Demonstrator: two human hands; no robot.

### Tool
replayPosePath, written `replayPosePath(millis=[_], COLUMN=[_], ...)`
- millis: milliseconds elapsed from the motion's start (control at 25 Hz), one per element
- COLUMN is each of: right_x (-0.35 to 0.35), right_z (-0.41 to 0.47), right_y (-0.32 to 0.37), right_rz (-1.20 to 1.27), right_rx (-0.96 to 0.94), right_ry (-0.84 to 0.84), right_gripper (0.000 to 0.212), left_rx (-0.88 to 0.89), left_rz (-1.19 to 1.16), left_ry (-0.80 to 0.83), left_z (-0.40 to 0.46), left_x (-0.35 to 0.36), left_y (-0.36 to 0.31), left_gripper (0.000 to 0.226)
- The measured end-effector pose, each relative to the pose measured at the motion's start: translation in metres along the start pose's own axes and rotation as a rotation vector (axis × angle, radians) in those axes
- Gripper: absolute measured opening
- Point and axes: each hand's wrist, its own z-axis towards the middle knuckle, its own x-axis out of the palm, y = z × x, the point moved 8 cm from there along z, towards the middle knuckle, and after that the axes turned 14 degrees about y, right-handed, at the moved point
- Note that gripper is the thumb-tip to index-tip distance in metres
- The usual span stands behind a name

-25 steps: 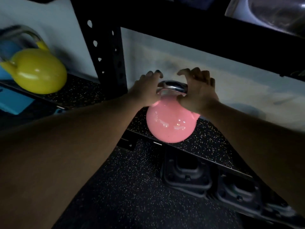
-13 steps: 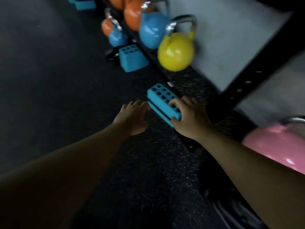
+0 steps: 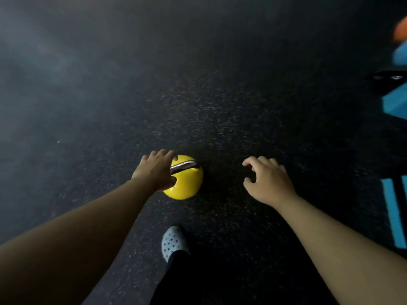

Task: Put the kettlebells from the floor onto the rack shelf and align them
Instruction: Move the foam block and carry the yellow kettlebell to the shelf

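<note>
On a dark speckled floor (image 3: 220, 106), a yellow kettlebell (image 3: 187, 183) stands upright. The left hand (image 3: 155, 170) curls around its steel handle (image 3: 184, 166), fingers not fully closed. The right hand (image 3: 267, 180) hovers beside it, open and empty. A spotted shoe (image 3: 174, 242) stands nearby.

All I had under the camera was floor (image 3: 220, 95), dark rubber matting flecked with pale specks, brightest in the middle where the light fell and fading to a hazy grey gloom at upper left. Along the right edge I caught blurred blue blocks (image 3: 395, 104), a blue strip (image 3: 393, 212) lower down, and an orange blur (image 3: 401, 30) in the top corner.
</note>
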Motion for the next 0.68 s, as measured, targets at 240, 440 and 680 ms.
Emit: replayPosePath(millis=[240, 440, 680], right_x=[0.077, 0.16, 0.188], right_z=[0.12, 0.207, 0.21], right_y=[0.099, 0.12, 0.121], right_rz=[-0.154, -0.253, -0.177], right_rx=[-0.104, -0.148, -0.148], right_ry=[0.18, 0.365, 0.458], right_gripper=[0.042, 0.052, 0.016], left_rx=[-0.101, -0.019, 0.065], left_rz=[-0.121, -0.259, -0.215], left_ry=[0.078, 0.154, 0.213], left_z=[0.045, 0.12, 0.134], left_x=[0.055, 0.124, 0.141], left_y=[0.115, 0.123, 0.099], left_gripper=[0.064, 0.051, 0.016])
